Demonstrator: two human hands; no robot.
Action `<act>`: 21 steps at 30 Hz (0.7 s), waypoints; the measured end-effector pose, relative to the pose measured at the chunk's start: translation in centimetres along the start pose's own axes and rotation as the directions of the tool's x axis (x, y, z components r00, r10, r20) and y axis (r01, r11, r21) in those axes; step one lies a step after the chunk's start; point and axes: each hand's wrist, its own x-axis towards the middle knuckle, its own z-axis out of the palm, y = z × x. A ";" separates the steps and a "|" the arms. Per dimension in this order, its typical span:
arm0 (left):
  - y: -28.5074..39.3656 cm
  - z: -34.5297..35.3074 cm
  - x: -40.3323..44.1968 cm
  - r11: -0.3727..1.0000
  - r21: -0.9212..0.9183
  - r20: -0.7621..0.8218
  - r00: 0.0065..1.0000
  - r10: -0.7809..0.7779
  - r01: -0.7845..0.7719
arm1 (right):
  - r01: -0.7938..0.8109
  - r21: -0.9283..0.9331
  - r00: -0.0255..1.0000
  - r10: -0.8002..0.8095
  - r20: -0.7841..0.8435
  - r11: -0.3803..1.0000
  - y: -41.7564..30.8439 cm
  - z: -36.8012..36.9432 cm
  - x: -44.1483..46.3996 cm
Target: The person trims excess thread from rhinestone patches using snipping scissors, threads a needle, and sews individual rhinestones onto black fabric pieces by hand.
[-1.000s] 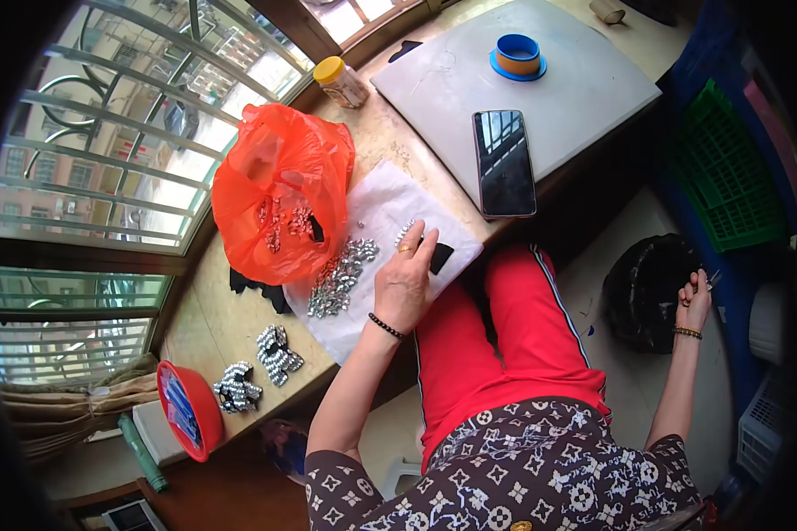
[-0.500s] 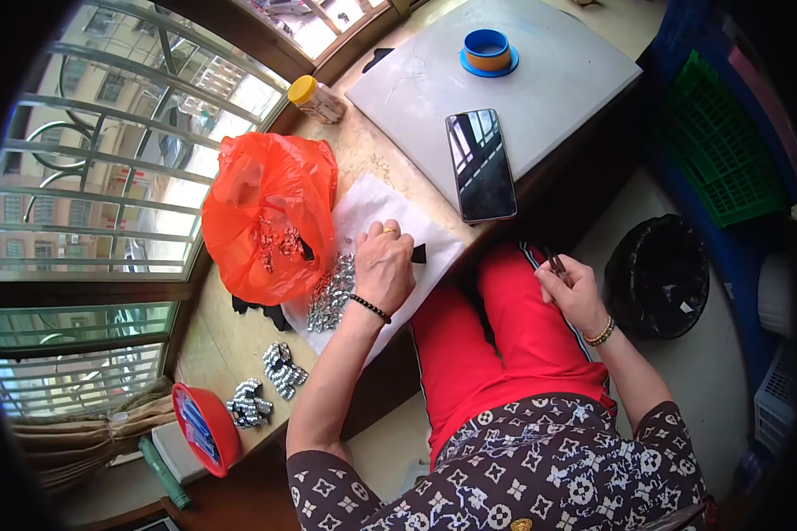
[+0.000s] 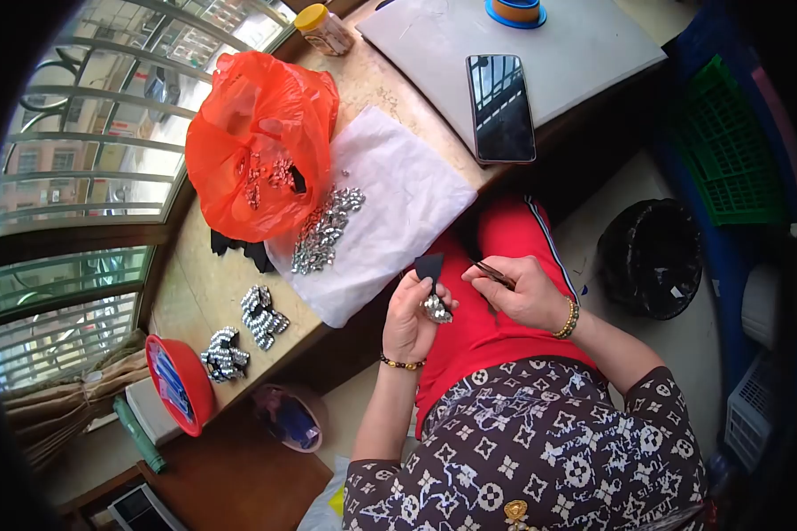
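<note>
two items are held: the left hand pinches a black piece with silvery beads, the right hand grips dark tweezers near it.

Dark strip looks matt, cloth-like; loose pieces appear metallic, shiny. Red bag is crinkled, glossy plastic.

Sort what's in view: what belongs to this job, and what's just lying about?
Likely the job:
dark strip in the left hand
slim tool in the right hand
loose silver pieces
white cloth beneath them

Apparently just lying about:
phone
yellow-lidded jar
</note>
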 end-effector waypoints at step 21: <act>-2.8 0.3 -3.6 0.894 0.404 -0.056 0.971 0.234 -0.192 | 0.013 -0.210 1.000 -0.011 0.012 0.978 1.4 1.9 -1.5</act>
